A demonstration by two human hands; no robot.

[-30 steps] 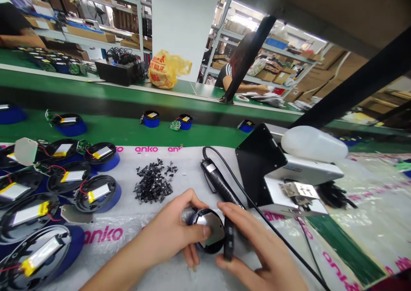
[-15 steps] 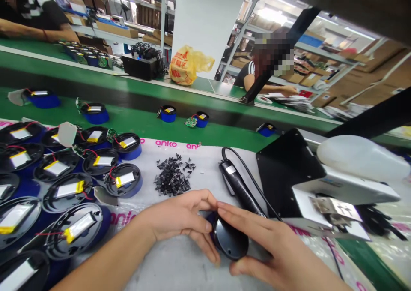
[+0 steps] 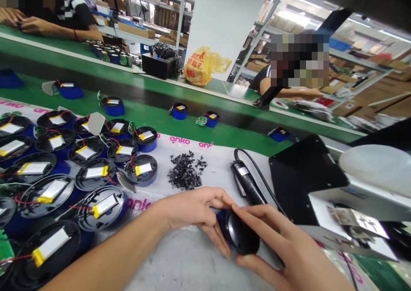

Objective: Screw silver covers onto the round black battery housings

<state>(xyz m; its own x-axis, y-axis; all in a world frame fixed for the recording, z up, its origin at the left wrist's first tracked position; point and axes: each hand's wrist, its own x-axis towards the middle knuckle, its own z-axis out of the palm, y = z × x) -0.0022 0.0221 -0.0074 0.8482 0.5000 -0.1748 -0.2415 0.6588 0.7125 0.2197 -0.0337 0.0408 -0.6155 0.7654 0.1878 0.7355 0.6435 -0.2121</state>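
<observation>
Between my hands is a round blue housing with a glossy black cover [image 3: 242,235], tilted so the cover faces up and to the right. My left hand [image 3: 204,211] grips its left side, thumb and fingers bent around the blue wall. From the right, my right hand [image 3: 279,239] holds the cover's edge, fingertips at the top and thumb at the bottom. Just beyond my hands lies a black corded hand tool [image 3: 248,184], like an electric screwdriver. A heap of small black plastic pieces [image 3: 184,171] is on the white sheet [image 3: 173,256].
Several open blue housings with batteries [image 3: 104,205] crowd the left side. More housings [image 3: 114,105] stand on the green belt [image 3: 144,115]. A bench machine [image 3: 353,205] occupies the right, beside a black plate [image 3: 305,175]. Two people sit across the line, near a yellow bag [image 3: 202,66].
The black cover has come over the housing's silvery plate, and my right hand has closed against it. The view has swung left, so the scene sits further right.
</observation>
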